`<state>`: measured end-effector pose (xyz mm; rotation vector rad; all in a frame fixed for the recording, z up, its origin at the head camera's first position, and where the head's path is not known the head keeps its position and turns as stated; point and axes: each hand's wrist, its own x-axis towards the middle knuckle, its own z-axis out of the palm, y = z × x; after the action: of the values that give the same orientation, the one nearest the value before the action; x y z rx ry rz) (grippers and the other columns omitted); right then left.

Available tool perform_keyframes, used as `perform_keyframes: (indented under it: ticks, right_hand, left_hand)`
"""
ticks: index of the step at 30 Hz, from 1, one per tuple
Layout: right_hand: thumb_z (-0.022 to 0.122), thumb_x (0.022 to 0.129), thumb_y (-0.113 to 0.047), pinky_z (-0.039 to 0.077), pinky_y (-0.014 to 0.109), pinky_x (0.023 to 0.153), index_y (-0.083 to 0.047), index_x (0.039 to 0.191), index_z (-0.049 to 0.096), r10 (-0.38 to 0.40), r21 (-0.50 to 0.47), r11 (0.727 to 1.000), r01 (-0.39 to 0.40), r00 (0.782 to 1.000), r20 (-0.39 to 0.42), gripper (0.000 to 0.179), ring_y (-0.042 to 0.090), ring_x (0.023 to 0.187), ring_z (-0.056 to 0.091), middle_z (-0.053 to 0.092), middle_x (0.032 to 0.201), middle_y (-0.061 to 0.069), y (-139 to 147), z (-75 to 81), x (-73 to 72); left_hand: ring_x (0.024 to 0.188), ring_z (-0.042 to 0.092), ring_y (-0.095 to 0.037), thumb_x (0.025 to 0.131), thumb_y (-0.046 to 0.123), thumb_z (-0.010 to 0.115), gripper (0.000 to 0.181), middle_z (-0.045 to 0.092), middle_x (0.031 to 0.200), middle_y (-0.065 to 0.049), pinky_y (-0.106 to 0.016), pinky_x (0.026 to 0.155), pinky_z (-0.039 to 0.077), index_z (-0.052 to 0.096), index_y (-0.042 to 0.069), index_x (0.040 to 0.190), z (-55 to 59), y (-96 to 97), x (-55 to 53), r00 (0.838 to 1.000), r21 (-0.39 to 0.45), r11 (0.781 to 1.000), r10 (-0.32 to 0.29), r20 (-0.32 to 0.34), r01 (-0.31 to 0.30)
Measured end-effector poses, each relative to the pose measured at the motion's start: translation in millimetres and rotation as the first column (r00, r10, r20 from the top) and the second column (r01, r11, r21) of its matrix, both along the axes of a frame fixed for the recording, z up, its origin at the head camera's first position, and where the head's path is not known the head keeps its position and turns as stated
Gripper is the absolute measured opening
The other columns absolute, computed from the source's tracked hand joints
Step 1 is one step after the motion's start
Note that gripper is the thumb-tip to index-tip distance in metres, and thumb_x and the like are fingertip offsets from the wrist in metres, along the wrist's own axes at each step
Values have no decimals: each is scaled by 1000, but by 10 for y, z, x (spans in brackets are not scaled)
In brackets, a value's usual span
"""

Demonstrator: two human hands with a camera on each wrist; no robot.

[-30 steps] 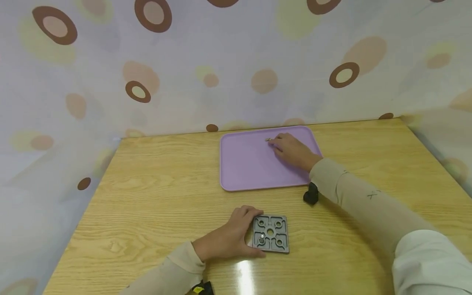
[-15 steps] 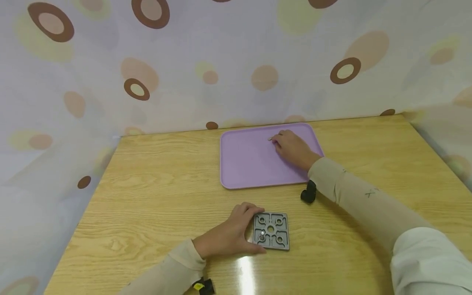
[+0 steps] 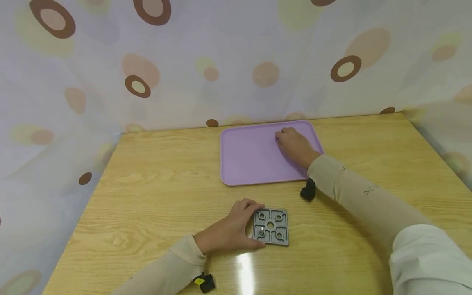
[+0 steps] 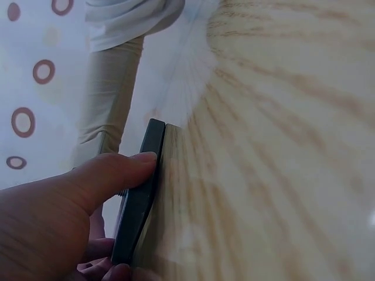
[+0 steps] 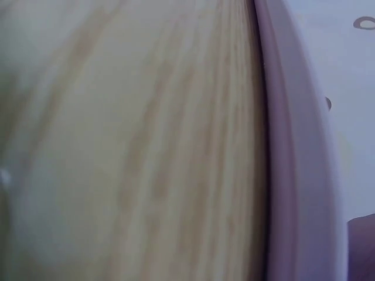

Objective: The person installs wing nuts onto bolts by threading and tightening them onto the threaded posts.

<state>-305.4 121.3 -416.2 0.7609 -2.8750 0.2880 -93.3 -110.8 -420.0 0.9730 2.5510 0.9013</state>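
My left hand [image 3: 230, 231] grips a square grey metal plate [image 3: 274, 237] by two opposite edges, thumb at the near side and fingers at the far side. Ring-shaped holes mark the plate's corners and centre; a small shiny bolt [image 3: 262, 232] stands in the near-left one. In the left wrist view the thumb presses on the dark edge of the plate [image 4: 139, 196]. My right hand [image 3: 295, 146] is over the back right of a purple tray [image 3: 247, 159], fingers curled downward. Its fingertips are hidden, as is the small tan piece that showed at them before.
The tray lies at the back of the wooden table [image 3: 166, 184], close to a patterned cloth backdrop [image 3: 191, 94]. In the right wrist view the tray rim [image 5: 299, 146] runs beside the tabletop. Black wrist cameras [image 3: 308, 189] hang below both sleeves.
My right hand has drawn slightly to the right over the tray, and the small tan piece at its fingertips has gone from sight. The left hand still holds the plate in place.
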Motion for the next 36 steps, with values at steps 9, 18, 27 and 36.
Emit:
perform_keyframes:
  ticks: [9, 18, 27, 36]
  right_hand:
    - [53, 86, 10, 48, 43, 80, 8, 104, 58, 64, 154, 987, -48, 993, -104, 18, 35, 92, 54, 57, 97, 22, 26, 0, 51]
    - [57, 82, 14, 50, 40, 72, 6, 99, 57, 156, 242, 965, -102, 963, -219, 19, 34, 88, 55, 59, 95, 20, 76, -16, 62]
    - [56, 81, 13, 50, 40, 65, 4, 100, 54, 246, 285, 944, -165, 929, -276, 21, 33, 83, 55, 58, 89, 19, 154, -4, 25]
    - [52, 90, -1, 46, 43, 77, 4, 95, 56, 112, 6, 994, -112, 987, -118, 9, 34, 86, 56, 59, 87, 19, 203, -12, 18]
  left_hand:
    - [119, 30, -15, 72, 44, 77, 89, 32, 133, -3, -30, 100, 33, 33, 8, 141, 26, 0, 18, 1000, 5, 1000, -8, 22, 7]
    - [119, 29, -14, 72, 46, 76, 90, 32, 133, -1, -30, 99, 34, 33, 10, 142, -6, 0, 9, 1000, 5, 1000, -9, 21, 9]
    - [120, 29, -15, 73, 43, 77, 88, 32, 133, -3, -31, 100, 32, 32, 11, 143, -20, 9, -4, 999, 10, 1000, 0, 34, -1]
    - [119, 28, -15, 74, 42, 76, 88, 31, 133, -3, -31, 100, 32, 32, 11, 143, -2, 2, -3, 998, 14, 1000, 1, 57, -2]
